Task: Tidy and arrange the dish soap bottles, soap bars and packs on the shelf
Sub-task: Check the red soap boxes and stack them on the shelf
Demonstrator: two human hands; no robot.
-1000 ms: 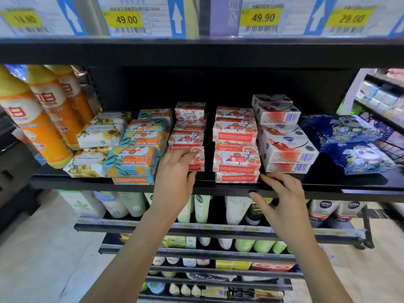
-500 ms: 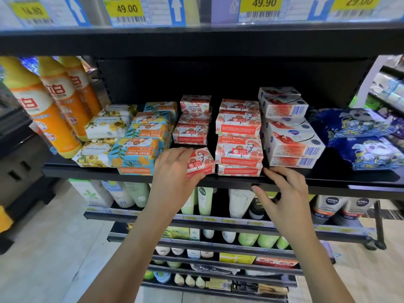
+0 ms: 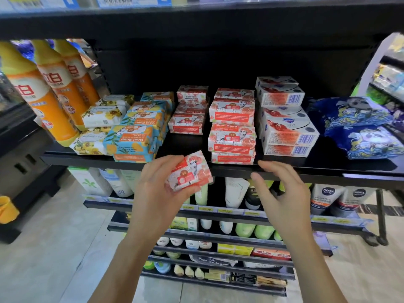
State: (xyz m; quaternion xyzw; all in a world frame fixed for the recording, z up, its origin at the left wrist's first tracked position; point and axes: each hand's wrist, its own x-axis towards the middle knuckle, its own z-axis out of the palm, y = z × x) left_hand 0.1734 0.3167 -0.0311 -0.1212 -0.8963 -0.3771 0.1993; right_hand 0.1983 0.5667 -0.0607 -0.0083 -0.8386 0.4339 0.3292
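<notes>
1. soap bar: a flat rectangular block in red-and-white printed wrap, tilted, just in front of the black shelf edge.
2. my left hand: fingers clamped round the bar.
3. my right hand: fingers apart, loose, holding nothing.

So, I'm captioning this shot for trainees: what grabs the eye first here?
The left hand holds a red goat soap bar just off the front edge of the shelf, with the right hand open beside it. Orange dish soap bottles stand at far left.
</notes>
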